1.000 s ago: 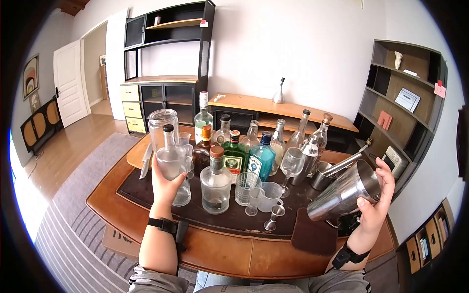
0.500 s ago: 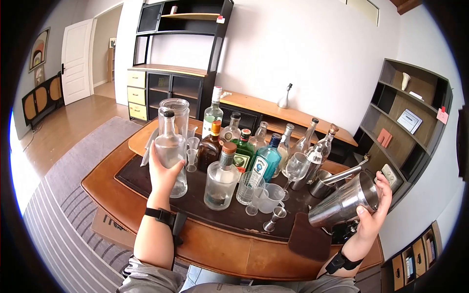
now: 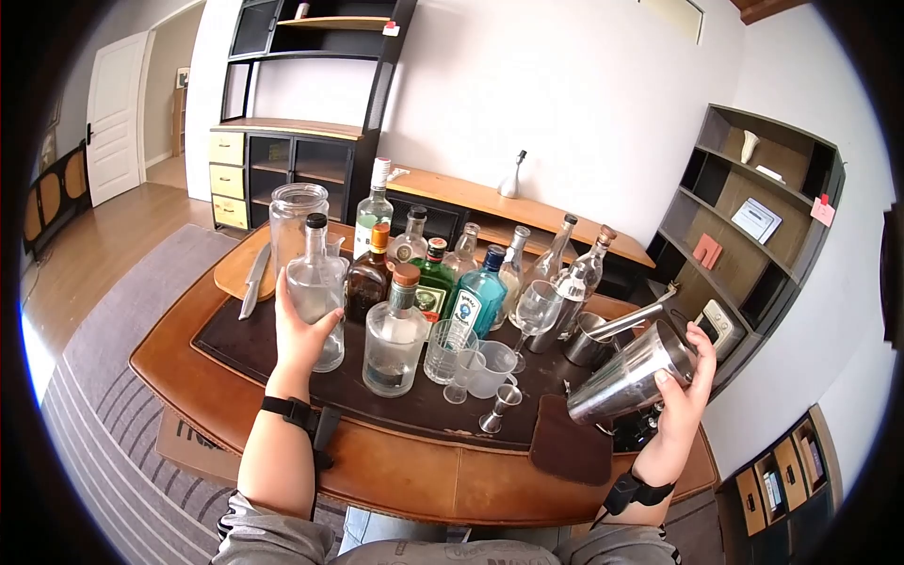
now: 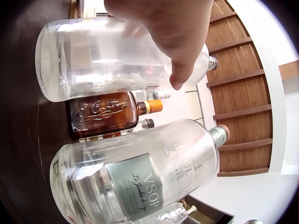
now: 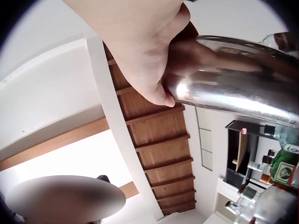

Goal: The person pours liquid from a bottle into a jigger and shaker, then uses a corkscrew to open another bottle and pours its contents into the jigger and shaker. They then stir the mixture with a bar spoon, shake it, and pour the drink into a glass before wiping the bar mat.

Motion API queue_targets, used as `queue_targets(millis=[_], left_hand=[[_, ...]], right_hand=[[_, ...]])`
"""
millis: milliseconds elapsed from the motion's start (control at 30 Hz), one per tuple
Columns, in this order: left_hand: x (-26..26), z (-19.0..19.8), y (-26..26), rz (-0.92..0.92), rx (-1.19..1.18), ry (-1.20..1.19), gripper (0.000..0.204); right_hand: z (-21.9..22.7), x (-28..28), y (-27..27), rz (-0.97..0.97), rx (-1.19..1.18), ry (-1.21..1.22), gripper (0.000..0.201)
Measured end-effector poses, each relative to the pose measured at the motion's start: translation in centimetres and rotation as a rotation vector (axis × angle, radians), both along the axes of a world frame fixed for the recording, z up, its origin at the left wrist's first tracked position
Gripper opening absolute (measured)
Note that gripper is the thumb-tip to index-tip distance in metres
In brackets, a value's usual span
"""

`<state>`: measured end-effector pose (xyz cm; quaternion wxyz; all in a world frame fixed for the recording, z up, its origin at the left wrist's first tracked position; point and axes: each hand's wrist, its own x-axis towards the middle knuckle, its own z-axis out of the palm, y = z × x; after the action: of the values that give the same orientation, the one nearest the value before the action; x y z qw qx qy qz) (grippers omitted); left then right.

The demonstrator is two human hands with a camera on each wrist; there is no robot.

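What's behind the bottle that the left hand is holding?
A wide glass jar. Its round top shows, but the held bottle and left hand cover its bottom, so that part can't be seen.

Left hand: upright, gripping, thumb angled inward
Right hand: gripping, fingers bent, thumb nearer the body
Left forearm: reaching forward
Right forearm: slanting up and outward

Head view: faces forward and down over table. Left wrist view: close above table, rolled sideways; shares brown bottle with head. Right wrist view: above table, tilted upward; shares shaker with head.
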<state>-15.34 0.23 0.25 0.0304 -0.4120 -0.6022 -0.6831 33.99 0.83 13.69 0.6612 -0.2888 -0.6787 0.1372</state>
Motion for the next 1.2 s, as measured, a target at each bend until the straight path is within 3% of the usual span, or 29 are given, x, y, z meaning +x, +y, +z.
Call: queue_targets(millis=[267,400,567,833,1033,1200], left_hand=[[0.2,-0.4,0.5,-0.094,-0.01,-0.062,0.101],[-0.4,-1.4,0.9,-0.12,0.009,-0.064,0.099],[-1.1,-2.1,1.2,-0.167,0.017,-0.06,0.096],[-1.2,-2.5,1.2,-0.185,0.01,-0.054,0.093],[-1.1,-2.3,1.2,-0.182,0.005,-0.062,0.094],[-0.6,-1.9,0.8,-0.176,-0.012,-0.082,0.093]], right_hand=[[-7.3,2.5,3.8,-0.298,0.024,-0.026,0.066],[-8.8,2.2,5.3,-0.411,0.045,-0.155,0.071],[-9.5,-0.1,5.8,-0.327,0.159,-0.198,0.076],[-10.5,-3.7,7.0,-0.229,0.146,-0.302,0.092],[-11.1,-4.8,7.9,-0.324,0.149,-0.323,0.089],[-11.6,-5.7,8.0,-0.208,0.036,-0.222,0.085]])
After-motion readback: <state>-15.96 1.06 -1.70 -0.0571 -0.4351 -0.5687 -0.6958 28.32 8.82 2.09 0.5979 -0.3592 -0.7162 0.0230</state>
